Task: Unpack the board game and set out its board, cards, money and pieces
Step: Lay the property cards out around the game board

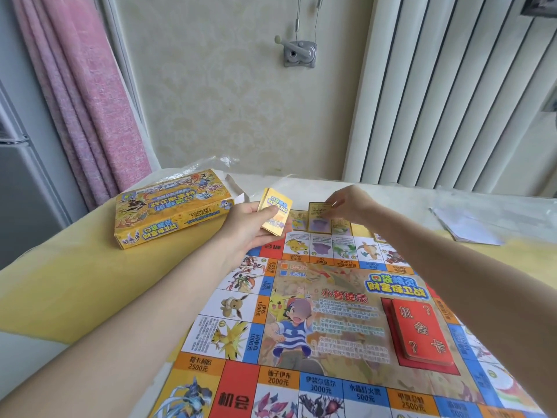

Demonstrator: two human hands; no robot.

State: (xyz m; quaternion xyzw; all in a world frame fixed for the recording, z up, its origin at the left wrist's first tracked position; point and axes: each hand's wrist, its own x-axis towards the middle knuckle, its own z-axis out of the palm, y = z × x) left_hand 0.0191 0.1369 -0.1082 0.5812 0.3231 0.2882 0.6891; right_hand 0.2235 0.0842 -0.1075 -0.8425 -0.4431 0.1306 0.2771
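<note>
two hands: left hand (256, 224) gripping 1 card deck (275, 215), right hand (351, 206) pinching 1 card (319, 217) over 1 board (316, 327)

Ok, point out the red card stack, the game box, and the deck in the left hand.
red card stack (422, 330): head view, middle of its top card.
game box (168, 206): head view, its printed top face.
yellow deck (277, 214): head view, top card's face.

A yellow box (168, 206) is seen at left; the board (301, 312) is edged in orange, blue and red squares. Red cards (422, 330) lie at right. A pink curtain (87, 86) hangs upper left.
</note>
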